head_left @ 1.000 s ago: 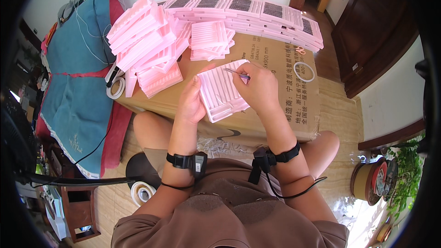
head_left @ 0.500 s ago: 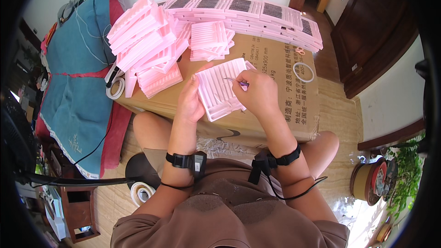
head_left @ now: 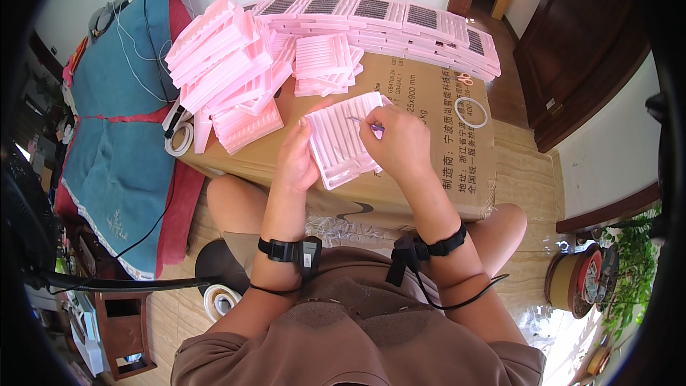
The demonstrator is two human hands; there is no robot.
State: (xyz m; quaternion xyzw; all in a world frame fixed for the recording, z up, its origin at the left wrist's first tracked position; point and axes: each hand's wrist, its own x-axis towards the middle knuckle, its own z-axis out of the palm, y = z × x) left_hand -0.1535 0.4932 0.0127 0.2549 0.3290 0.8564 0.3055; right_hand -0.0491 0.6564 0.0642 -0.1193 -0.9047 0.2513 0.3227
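Note:
A pink ribbed tray (head_left: 341, 144) with long parallel slots is tilted up over the near part of the cardboard box. My left hand (head_left: 299, 151) grips it along its left edge, thumb on the rim. My right hand (head_left: 400, 137) is closed on slim tweezers (head_left: 377, 128) with a purplish grip. Their thin tip points left over the upper slots of the tray; whether it touches the tray or pinches anything is too small to tell. The right fingers cover part of the tray's right side.
The cardboard box (head_left: 457, 193) serves as a work surface. Leaning pink trays (head_left: 229, 64) are piled at left, with a smaller stack (head_left: 323, 57) beside them. Along the back run stacked trays with dark rows (head_left: 371, 8). A white ring (head_left: 471, 112) and scissors (head_left: 466, 80) lie at right.
The right hand and tweezers have shifted very slightly over the tray. The left hand's hold and the tray stay nearly the same.

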